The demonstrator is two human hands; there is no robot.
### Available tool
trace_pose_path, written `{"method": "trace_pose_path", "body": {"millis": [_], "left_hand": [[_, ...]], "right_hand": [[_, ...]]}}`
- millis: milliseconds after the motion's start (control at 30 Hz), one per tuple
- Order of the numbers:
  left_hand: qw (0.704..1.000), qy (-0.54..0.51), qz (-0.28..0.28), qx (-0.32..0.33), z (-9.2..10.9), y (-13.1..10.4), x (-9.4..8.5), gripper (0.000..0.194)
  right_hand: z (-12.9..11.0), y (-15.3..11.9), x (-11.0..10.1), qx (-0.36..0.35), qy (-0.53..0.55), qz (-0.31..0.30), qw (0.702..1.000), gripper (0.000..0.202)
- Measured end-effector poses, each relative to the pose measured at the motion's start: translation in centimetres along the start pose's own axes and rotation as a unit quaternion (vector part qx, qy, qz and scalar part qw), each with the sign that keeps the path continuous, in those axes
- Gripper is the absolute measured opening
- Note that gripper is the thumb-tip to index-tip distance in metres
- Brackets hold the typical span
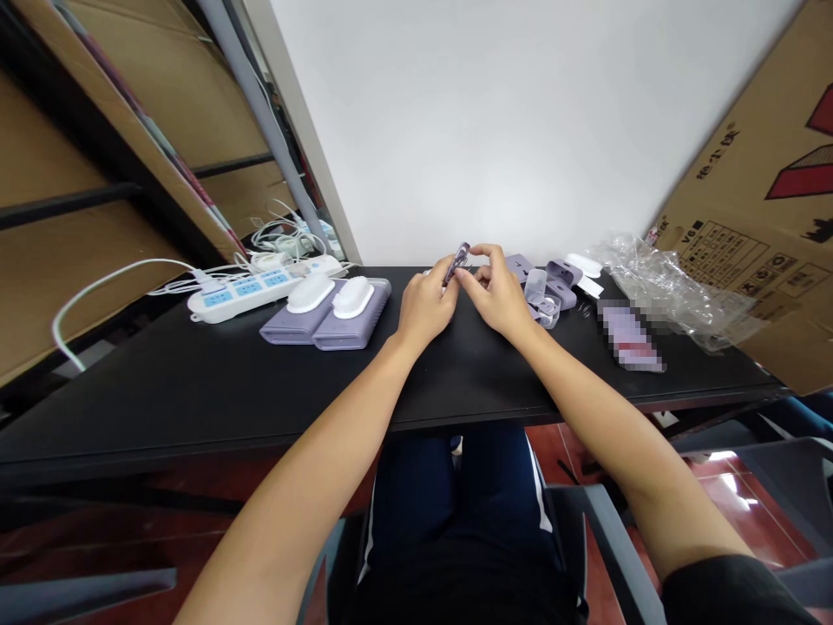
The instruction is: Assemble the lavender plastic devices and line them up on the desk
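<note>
Near the middle of the black table (pixel 468 373), my left hand (pixel 426 304) is closed on a small purple part (pixel 458 260), which is held up at a tilt. My right hand (pixel 498 291) touches the same part from the right, thumb and index finger curved around its edge. Left of my hands, two purple boxes (pixel 351 332) lie side by side with white oval brushes (pixel 352 298) on top. To the right sit several loose purple pieces (pixel 560 282) and small clear pieces (pixel 536 286).
A white power strip (pixel 260 291) with cables lies at the left. On the right are a clear plastic bag (pixel 683 282), a blurred purple object (pixel 630 337) and a large cardboard box (pixel 768 200). A white wall (pixel 495 113) stands behind the table.
</note>
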State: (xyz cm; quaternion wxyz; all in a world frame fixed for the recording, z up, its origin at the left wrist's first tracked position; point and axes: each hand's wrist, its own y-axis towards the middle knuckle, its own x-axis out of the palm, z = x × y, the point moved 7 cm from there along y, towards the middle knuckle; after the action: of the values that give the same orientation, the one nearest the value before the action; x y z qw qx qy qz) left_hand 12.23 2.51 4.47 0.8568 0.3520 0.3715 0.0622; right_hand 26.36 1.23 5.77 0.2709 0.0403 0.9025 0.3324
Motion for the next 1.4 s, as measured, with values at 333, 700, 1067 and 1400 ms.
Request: {"method": "trace_pose_path", "body": {"millis": [333, 700, 1067, 1400], "left_hand": [[1.000, 0.005, 0.002, 0.006, 0.2, -0.3, 0.3, 0.041], [1.000, 0.013, 0.003, 0.003, 0.1, -0.4, 0.4, 0.043], [1.000, -0.009, 0.005, -0.010, 0.2, -0.2, 0.0, 0.047], [1.000, -0.013, -0.006, -0.004, 0.1, -0.2, 0.3, 0.043]], "right_hand": [[0.4, -0.2, 0.2, -0.004, -0.022, 0.032, 0.999, 0.024], [-0.1, -0.9, 0.8, -0.028, -0.080, 0.071, 0.994, 0.029], [-0.2, -1.1, 1.3, -0.040, -0.052, 0.067, 0.996, 0.037], [0.4, -1.0, 1.2, -0.056, -0.072, 0.086, 0.992, 0.037]]}}
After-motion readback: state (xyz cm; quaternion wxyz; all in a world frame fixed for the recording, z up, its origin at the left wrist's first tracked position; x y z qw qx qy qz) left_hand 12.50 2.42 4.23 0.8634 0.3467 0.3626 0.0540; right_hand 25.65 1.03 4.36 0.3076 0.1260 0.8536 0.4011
